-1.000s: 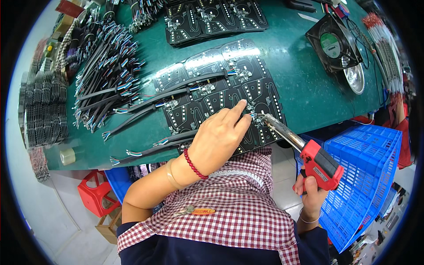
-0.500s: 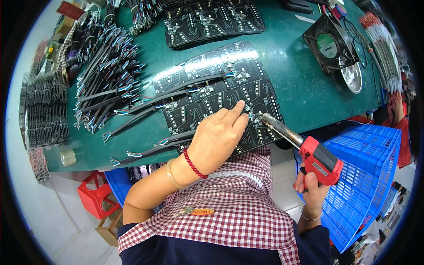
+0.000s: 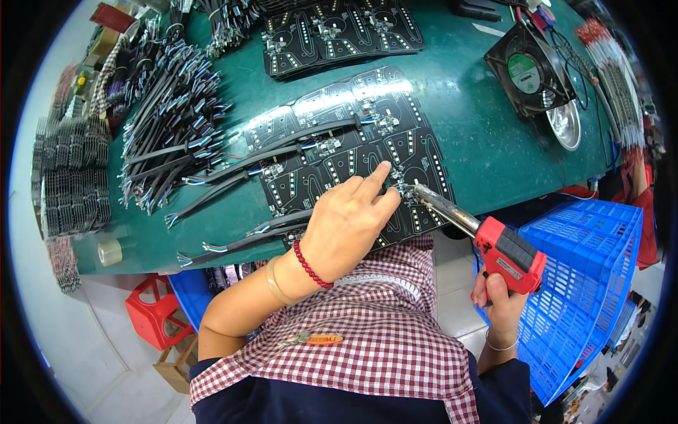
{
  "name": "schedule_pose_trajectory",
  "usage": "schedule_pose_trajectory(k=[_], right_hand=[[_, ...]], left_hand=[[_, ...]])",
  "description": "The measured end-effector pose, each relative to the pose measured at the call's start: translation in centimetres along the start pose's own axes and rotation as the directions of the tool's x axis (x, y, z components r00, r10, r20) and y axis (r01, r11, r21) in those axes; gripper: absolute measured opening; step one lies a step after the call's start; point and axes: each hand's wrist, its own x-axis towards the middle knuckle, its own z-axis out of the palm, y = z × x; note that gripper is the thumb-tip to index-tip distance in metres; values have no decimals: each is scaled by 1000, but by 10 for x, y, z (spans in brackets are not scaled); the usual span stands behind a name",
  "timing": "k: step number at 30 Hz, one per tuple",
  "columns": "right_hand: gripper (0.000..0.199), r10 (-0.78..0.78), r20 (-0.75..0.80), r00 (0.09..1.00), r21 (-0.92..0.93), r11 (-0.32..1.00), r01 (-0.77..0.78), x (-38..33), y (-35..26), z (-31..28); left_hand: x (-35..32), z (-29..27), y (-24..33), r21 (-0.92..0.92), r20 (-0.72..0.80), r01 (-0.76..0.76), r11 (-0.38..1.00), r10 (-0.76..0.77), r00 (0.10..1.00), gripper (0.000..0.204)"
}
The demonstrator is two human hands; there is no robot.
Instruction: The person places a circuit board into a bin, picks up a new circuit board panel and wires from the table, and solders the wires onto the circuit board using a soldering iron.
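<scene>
The black circuit-board panel (image 3: 353, 152) lies near the front edge of the green counter (image 3: 480, 141). The left hand (image 3: 349, 226) presses down on it, fingers (image 3: 374, 175) close together — the right hand (image 3: 503, 300) grips a red soldering gun (image 3: 487, 237), tip beside the left fingertips. A cooling fan (image 3: 528, 67) stands well apart.

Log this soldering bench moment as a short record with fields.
surface: green bench mat
left hand: left hand pressing fingers down on a black circuit board, red bead bracelet on the wrist
right hand: right hand gripping a red soldering gun, tip at the board beside the left fingertips
on the board: black cable leads with coloured wire ends
left of bench: pile of loose cables
upper right: small black fan
beside the bench: blue plastic crate
</scene>
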Motion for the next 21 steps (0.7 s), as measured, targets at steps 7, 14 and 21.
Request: schedule_pose_trajectory(k=[7,14,21], right_hand=[[35,-14,-4,1000,-35,999,14,1,-6,2],[37,-11,-11,1000,-139,990,10,2,-11,2],[39,-23,-15,1000,-95,995,22,3,-20,-5]], left_hand=[[1,0,2,15,12,1,1000,-1,1000,32],[1,-2,3,9,24,1,1000,-1,1000,31],[0,-2,4,11,36,10,1000,-10,999,32]])
